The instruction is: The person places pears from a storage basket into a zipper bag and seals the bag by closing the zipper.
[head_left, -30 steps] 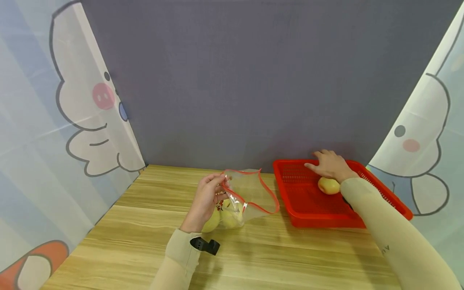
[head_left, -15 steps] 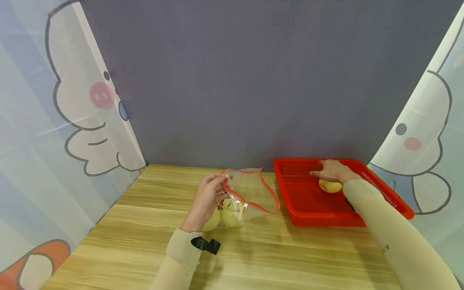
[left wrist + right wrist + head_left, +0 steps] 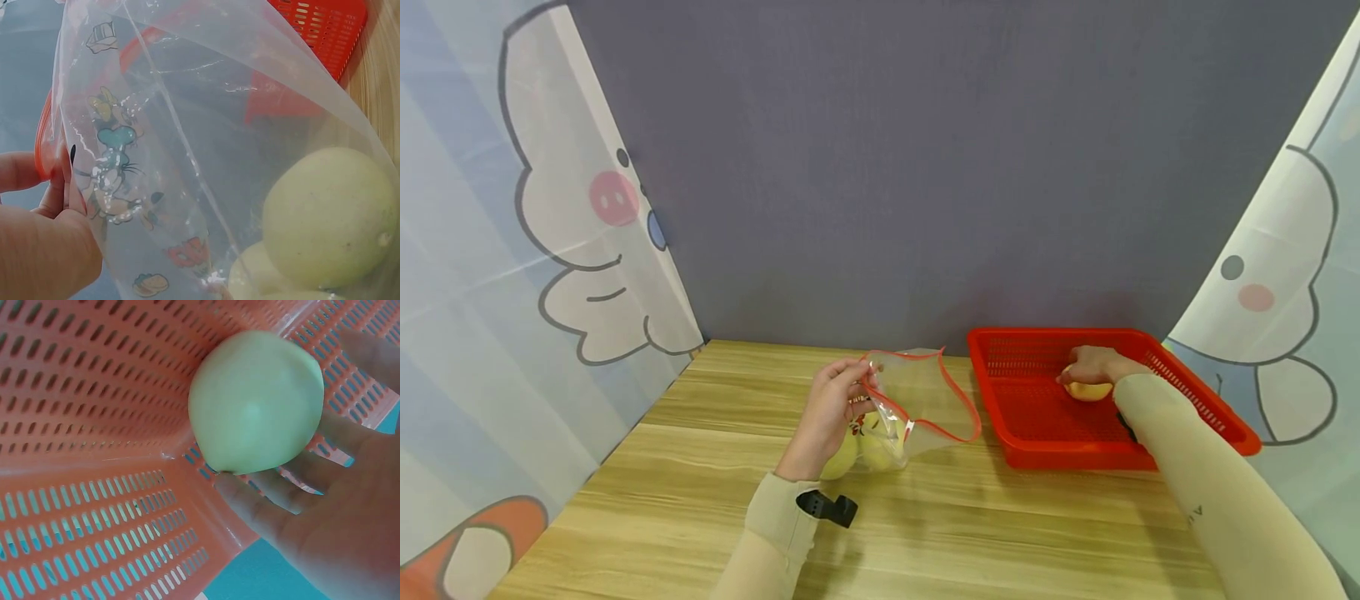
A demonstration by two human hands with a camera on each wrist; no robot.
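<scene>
My left hand (image 3: 831, 404) pinches the red rim of a clear zip-top bag (image 3: 925, 387), whose mouth gapes to the right. Through the film in the left wrist view, several pale yellow fruits (image 3: 331, 219) show at the bag's bottom, and cartoon prints mark its side. Over in the red plastic basket (image 3: 1075, 457), my right hand (image 3: 1097, 363) grips a round yellow fruit (image 3: 1088, 392) from above. The right wrist view has the fingers (image 3: 256, 506) lying along one side of this fruit (image 3: 256, 403), with the thumb on the other side.
The slotted basket wall (image 3: 81, 381) rises close around the right hand. Wooden tabletop (image 3: 955, 533) stretches in front of the bag and basket. A grey partition (image 3: 880, 167) stands behind them, with printed curtains (image 3: 467, 275) at both sides.
My right hand has come down from above the basket's far side onto the fruit, and its fingers have closed round it. The left hand and bag stay almost still.
</scene>
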